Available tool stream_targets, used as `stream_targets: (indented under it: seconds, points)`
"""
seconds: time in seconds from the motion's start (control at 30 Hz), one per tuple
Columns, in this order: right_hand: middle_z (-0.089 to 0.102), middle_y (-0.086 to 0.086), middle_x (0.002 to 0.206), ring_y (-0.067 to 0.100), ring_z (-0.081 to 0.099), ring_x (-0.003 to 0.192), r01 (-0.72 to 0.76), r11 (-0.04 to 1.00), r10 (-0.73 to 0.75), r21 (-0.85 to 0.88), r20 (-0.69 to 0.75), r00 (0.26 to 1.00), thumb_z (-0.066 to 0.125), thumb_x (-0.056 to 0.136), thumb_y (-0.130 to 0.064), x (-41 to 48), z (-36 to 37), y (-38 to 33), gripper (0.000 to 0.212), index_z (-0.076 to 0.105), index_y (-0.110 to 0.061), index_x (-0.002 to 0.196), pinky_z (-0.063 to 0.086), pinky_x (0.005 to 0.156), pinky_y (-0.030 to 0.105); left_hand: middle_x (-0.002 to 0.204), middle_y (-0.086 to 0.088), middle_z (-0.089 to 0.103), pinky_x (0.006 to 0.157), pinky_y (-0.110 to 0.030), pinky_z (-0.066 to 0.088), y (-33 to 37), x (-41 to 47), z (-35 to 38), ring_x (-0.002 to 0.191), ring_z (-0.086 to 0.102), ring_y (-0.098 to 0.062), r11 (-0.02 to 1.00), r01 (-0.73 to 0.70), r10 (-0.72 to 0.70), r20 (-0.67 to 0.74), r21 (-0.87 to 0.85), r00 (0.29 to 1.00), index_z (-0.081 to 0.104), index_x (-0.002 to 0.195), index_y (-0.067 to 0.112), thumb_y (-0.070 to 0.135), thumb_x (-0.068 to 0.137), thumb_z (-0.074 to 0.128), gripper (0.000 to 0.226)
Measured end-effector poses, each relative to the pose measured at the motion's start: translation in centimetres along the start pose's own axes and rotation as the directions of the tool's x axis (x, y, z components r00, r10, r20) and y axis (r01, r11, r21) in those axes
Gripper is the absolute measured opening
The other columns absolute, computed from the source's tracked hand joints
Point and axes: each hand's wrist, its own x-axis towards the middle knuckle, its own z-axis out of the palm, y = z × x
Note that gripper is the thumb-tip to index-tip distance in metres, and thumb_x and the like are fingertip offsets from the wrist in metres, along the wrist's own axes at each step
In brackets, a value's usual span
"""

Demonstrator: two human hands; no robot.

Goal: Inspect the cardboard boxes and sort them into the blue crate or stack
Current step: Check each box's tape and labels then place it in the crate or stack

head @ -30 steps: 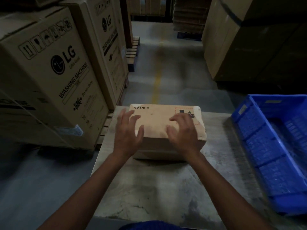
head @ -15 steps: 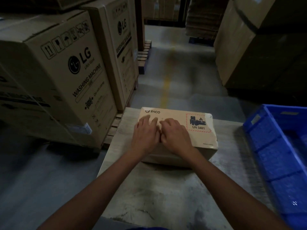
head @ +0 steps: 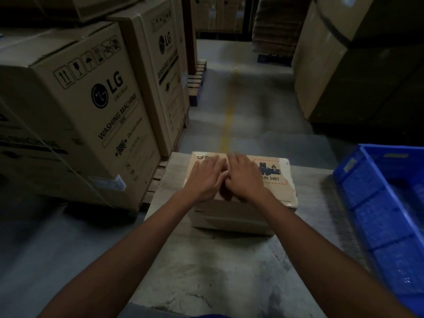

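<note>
A small tan cardboard box (head: 281,191) with a red-bordered battery label reading UN 3481 lies flat on the grey table (head: 206,267). Both my hands rest palm down on its lid, side by side and touching. My left hand (head: 205,177) covers the printed logo at the lid's left. My right hand (head: 244,177) sits just left of the label. The fingers lie flat and are not curled round the box. A blue plastic crate (head: 380,214) stands at the table's right.
Tall LG washing machine cartons (head: 75,115) on wooden pallets (head: 195,81) line the left side. Large brown cartons (head: 344,65) stand at the right. A concrete aisle with a yellow floor line (head: 229,115) runs ahead beyond the table.
A second ago my hands were spread apart on the lid. They came together at its middle and have since slid slightly toward the far edge.
</note>
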Motion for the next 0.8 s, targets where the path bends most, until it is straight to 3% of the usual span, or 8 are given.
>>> stream_targets:
  seconds: [0.1,0.2,0.27,0.33,0.37,0.5,0.7,0.8]
  points:
    - [0.013,0.013,0.168,0.026,0.008,0.156,-0.046,0.999,0.046,-0.003,0.015,0.999,0.032,0.103,-0.037,-0.4,1.3,0.4,0.061,0.022,-0.012,0.157,0.007,0.125,0.049,0.16,-0.007,0.031,0.12,-0.051,0.016,0.5,0.5,0.8,0.148,0.024,-0.027,1.0,0.015,-0.015,-0.012,0.017,1.0,0.038,0.15,0.024,0.048,0.106,0.025,0.052]
    - [0.012,0.011,0.168,0.024,0.007,0.156,-0.028,0.999,0.027,0.022,0.048,0.998,0.032,0.104,-0.037,0.0,1.0,0.8,0.06,0.021,-0.012,0.158,0.006,0.125,0.047,0.158,-0.008,0.035,0.118,-0.053,0.02,0.6,0.9,0.4,0.145,0.027,-0.028,0.999,0.038,-0.037,-0.016,0.034,0.999,0.042,0.146,0.023,0.05,0.105,0.026,0.052]
    - [0.024,0.009,0.165,0.027,0.017,0.154,-0.017,0.992,0.008,0.124,0.072,0.997,0.043,0.101,-0.031,0.1,0.2,1.2,0.054,0.036,-0.014,0.152,0.013,0.124,0.047,0.161,-0.01,0.028,0.12,-0.055,0.015,1.0,1.2,0.2,0.148,0.021,-0.029,0.998,0.067,-0.067,0.022,0.008,0.998,0.038,0.149,0.023,0.052,0.105,0.024,0.055]
    - [0.047,0.007,0.149,0.031,0.038,0.142,-0.033,0.951,0.035,0.308,0.001,0.999,0.056,0.093,-0.017,-0.3,-0.6,2.1,0.039,0.054,-0.016,0.132,0.031,0.116,0.045,0.165,-0.01,0.018,0.122,-0.055,0.01,2.1,1.5,0.1,0.152,0.012,-0.028,0.997,0.046,-0.044,0.032,-0.059,0.998,0.029,0.154,0.021,0.053,0.104,0.024,0.06]
    - [0.049,0.008,0.147,0.031,0.041,0.14,-0.054,0.94,0.072,0.338,-0.039,0.997,0.058,0.091,-0.013,-0.6,-0.8,2.7,0.042,0.056,-0.016,0.132,0.033,0.115,0.044,0.166,-0.011,0.015,0.122,-0.053,0.01,2.8,1.7,0.3,0.153,0.01,-0.027,0.997,0.013,-0.012,0.015,-0.082,1.0,0.026,0.156,0.019,0.051,0.105,0.026,0.06]
    - [0.017,0.006,0.168,0.021,0.011,0.155,-0.104,0.994,0.102,0.042,0.039,0.994,0.044,0.101,-0.021,-1.5,0.0,4.6,0.058,0.029,-0.015,0.156,0.009,0.125,0.047,0.167,-0.007,0.015,0.123,-0.053,0.006,4.7,2.3,2.1,0.154,0.009,-0.023,0.999,-0.045,0.046,0.029,-0.021,0.999,0.022,0.158,0.018,0.045,0.107,0.025,0.057]
    - [0.006,0.006,0.17,0.022,0.005,0.156,-0.018,1.0,0.02,-0.011,0.222,0.975,0.04,0.103,-0.024,-0.3,-2.4,5.9,0.062,0.017,-0.019,0.16,0.011,0.124,0.05,0.167,-0.006,0.012,0.122,-0.056,0.007,5.1,3.4,1.8,0.154,0.008,-0.024,1.0,0.001,-0.004,0.105,0.026,0.994,0.021,0.158,0.019,0.049,0.106,0.021,0.06]
    - [-0.006,0.008,0.17,0.029,-0.004,0.156,-0.131,0.987,0.15,-0.096,0.224,0.963,0.033,0.105,-0.034,-1.5,-1.9,6.2,0.064,0.007,-0.025,0.162,0.006,0.121,0.06,0.168,-0.008,0.005,0.12,-0.062,0.007,6.5,3.2,1.5,0.154,0.003,-0.028,1.0,-0.003,-0.002,0.159,0.031,0.987,0.017,0.159,0.02,0.046,0.106,0.022,0.059]
